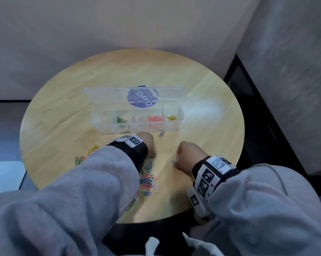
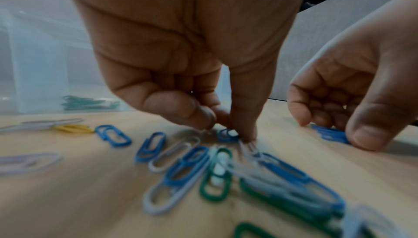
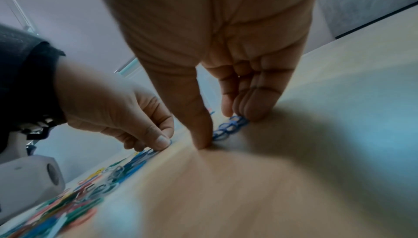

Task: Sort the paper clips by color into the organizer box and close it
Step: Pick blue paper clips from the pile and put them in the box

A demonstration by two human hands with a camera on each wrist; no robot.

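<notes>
The clear organizer box (image 1: 174, 128) lies open mid-table, lid (image 1: 108, 91) folded back. Its compartments hold green clips (image 1: 121, 120), white clips (image 1: 140, 119), red clips (image 1: 155, 118) and yellow clips (image 1: 171, 117). A mixed pile of paper clips (image 1: 148, 180) lies near the front edge, partly under my left sleeve. My left hand (image 2: 224, 129) pinches one blue clip (image 2: 226, 133) at the pile's far end. To its right, my right hand (image 3: 226, 129) holds a small bunch of blue clips (image 3: 235, 122) against the table between thumb and fingers.
A single blue clip (image 1: 161, 134) lies just in front of the box. Green and red clips (image 1: 80, 160) and a yellow one (image 1: 93, 148) lie at the left, beyond my left sleeve. The round wooden table (image 1: 211, 115) stands in a corner between walls.
</notes>
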